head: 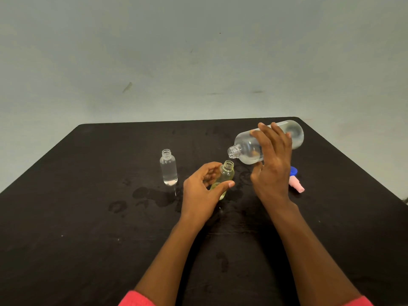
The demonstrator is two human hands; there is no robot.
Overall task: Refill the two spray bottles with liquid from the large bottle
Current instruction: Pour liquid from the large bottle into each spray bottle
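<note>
My right hand [272,161] grips the large clear bottle [247,149], tipped almost flat with its open mouth pointing left and down. Just below that mouth is the open neck of a small yellowish spray bottle [226,174], tilted toward it and held in my left hand [202,191] by thumb and fingers. A second small clear bottle [169,167] stands upright and uncapped to the left, filled with clear liquid, apart from both hands.
The black table [88,217] has wet patches around the bottles. A pink spray cap [297,184] and a blue cap [294,171] lie right of my right hand. A pale wall rises behind the table's far edge.
</note>
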